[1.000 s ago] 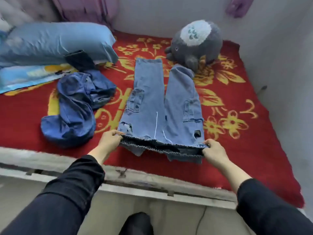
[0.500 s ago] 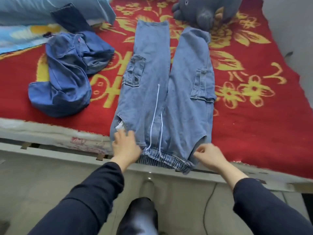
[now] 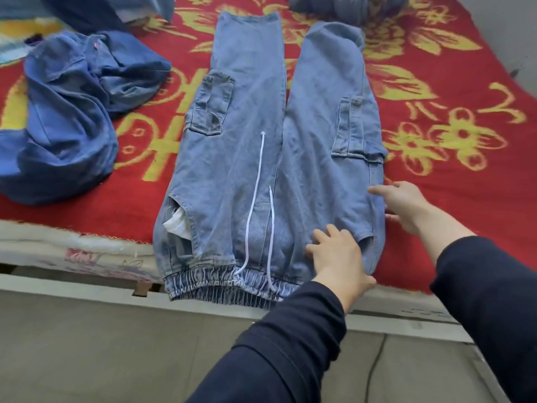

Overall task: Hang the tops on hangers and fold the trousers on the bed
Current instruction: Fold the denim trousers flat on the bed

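Light blue cargo jeans (image 3: 250,146) lie spread flat on the red blanket (image 3: 453,82), legs pointing away, elastic waistband hanging over the near bed edge, white drawstring on top. My left hand (image 3: 337,257) lies flat with straight fingers on the right hip of the jeans near the waistband. My right hand (image 3: 404,205) rests open at the jeans' right side seam, fingers pointing left onto the denim. A white pocket lining pokes out at the left hip.
A crumpled darker blue denim garment (image 3: 66,120) lies at the left on the blanket. A grey plush toy (image 3: 343,7) sits at the far end beyond the trouser legs. The bed frame edge (image 3: 87,289) runs below, with grey floor under it.
Both hands let go of the waistband after laying the jeans flat. My left hand moved from the left hip across to the right hip; my right hand moved up along the right seam.
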